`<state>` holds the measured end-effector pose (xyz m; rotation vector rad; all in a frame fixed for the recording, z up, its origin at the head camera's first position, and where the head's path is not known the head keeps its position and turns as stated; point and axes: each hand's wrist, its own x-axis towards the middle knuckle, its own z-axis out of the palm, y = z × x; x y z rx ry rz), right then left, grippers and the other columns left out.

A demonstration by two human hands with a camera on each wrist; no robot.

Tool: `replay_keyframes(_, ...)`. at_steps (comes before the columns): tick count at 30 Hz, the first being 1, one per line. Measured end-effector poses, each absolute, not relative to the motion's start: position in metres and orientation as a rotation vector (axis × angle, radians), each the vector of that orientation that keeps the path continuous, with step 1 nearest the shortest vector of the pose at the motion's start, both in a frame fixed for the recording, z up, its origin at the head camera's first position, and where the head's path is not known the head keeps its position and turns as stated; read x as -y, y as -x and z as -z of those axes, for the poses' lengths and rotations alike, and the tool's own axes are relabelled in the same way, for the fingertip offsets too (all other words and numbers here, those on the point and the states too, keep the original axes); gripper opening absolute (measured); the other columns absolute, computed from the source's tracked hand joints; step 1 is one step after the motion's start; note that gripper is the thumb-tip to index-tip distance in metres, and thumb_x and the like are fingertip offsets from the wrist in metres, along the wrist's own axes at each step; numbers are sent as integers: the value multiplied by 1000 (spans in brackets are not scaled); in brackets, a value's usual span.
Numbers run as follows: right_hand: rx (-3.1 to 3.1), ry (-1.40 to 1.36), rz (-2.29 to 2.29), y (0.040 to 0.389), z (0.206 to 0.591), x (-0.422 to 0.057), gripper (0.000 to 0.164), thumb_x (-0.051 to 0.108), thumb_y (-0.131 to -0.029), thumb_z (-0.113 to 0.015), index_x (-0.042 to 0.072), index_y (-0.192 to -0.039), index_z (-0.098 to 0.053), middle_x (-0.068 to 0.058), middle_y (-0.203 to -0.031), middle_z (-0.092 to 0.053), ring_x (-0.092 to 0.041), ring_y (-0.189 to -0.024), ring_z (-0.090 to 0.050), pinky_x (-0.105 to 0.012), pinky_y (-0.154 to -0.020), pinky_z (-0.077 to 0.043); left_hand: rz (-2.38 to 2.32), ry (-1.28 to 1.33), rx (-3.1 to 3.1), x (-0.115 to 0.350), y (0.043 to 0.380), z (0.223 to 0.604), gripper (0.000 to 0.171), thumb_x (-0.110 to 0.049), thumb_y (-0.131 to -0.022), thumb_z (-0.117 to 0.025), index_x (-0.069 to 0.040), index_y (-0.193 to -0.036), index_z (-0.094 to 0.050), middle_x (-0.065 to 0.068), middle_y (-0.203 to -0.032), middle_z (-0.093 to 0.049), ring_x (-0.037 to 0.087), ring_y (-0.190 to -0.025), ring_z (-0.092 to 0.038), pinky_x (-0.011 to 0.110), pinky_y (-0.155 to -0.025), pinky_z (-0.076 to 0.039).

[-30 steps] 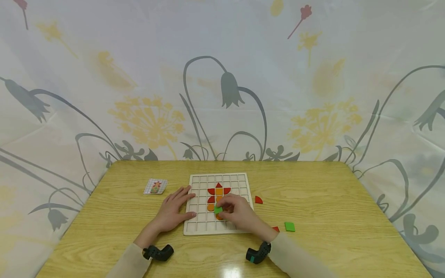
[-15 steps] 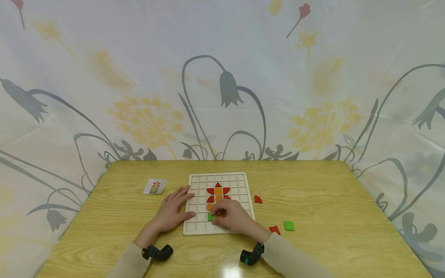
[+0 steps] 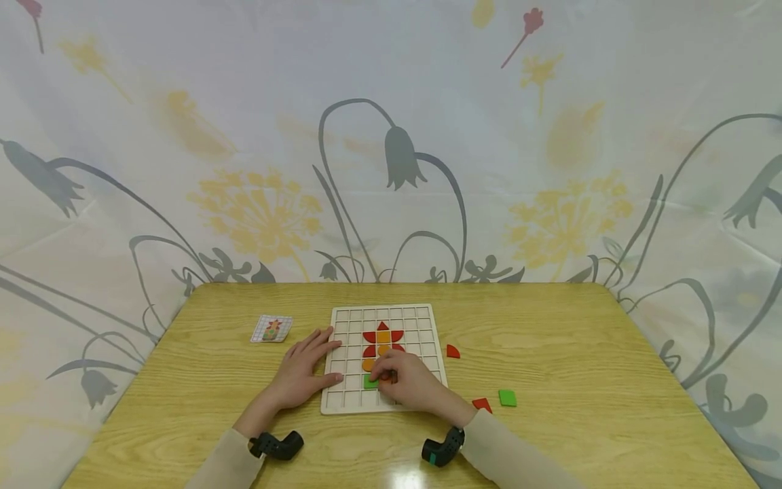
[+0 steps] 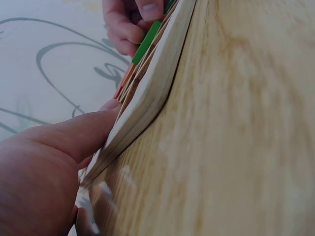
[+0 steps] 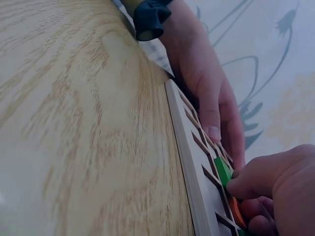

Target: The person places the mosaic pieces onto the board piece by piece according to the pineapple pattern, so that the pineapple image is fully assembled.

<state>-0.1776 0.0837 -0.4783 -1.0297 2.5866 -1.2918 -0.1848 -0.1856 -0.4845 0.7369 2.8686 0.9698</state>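
Observation:
A pale wooden grid board point(image 3: 418, 396) lies on the table with red and orange pieces set in its cells. My right hand point(image 3: 406, 384) holds thumb and fingers at a green square tile point(image 3: 370, 382), which sits low over a lower cell, left of the middle. In the right wrist view, the thumb touches the end of that green tile point(image 5: 222, 171), beside an orange piece point(image 5: 236, 212). My left hand point(image 3: 302, 373) rests with fingers spread on the board's left edge. The right hand hides some pieces beneath it.
A small pattern card point(image 3: 272, 329) lies left of the board. To the right are a red quarter-circle point(image 3: 453, 351), another red piece point(image 3: 482, 405) and a second green square point(image 3: 507, 398). A flower-patterned curtain point(image 3: 403, 156) hangs behind the table.
My right hand has carried the green square down and left to a lower cell, then stayed nearly still over the last half second. The left hand has kept its place.

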Motion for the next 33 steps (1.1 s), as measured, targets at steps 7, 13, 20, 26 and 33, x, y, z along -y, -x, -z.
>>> replay_keyframes(7, -2590, 1015, 1287, 179, 480, -83, 14, 2, -88, -71, 13, -93, -76, 6, -96, -63, -5, -76, -52, -22, -66, -47, -978, -738, -2873, 186, 185, 485, 64, -42, -94, -68, -12, -147, -51, 10, -162, -28, 37, -149, -18, 65, -112, -13)
replay_keyframes(13, -2589, 965, 1292, 178, 477, -82, 14, 3, -90, -71, 15, -93, -77, 7, -98, -63, -5, -77, -53, -22, -68, -47, -959, -743, -2890, 186, 187, 486, 64, -42, -94, -68, -13, -148, -51, 10, -162, -28, 37, -149, -18, 65, -112, -13)
replay_keyframes(20, -2603, 959, 1284, 176, 475, -81, 17, 1, -92, -68, 16, -92, -78, 6, -101, -63, -9, -84, -56, -24, -70, -47, -975, -733, -2868, 185, 186, 481, 64, -41, -94, -68, -11, -147, -51, 11, -162, -28, 37, -149, -17, 65, -112, -12)
replay_keyframes(26, -2602, 971, 1277, 176, 475, -80, 12, 7, -92, -71, 16, -91, -79, 7, -100, -62, -9, -84, -56, -25, -70, -46, -965, -735, -2868, 185, 185, 480, 64, -40, -93, -69, -10, -147, -51, 11, -162, -28, 37, -149, -17, 65, -112, -12)
replay_keyframes(33, -2615, 970, 1268, 175, 474, -79, 16, 3, -90, -70, 16, -91, -78, 7, -96, -61, -8, -77, -53, -24, -67, -46, -964, -737, -2869, 185, 184, 481, 64, -40, -94, -69, -10, -147, -51, 11, -162, -28, 37, -149, -17, 66, -112, -13)
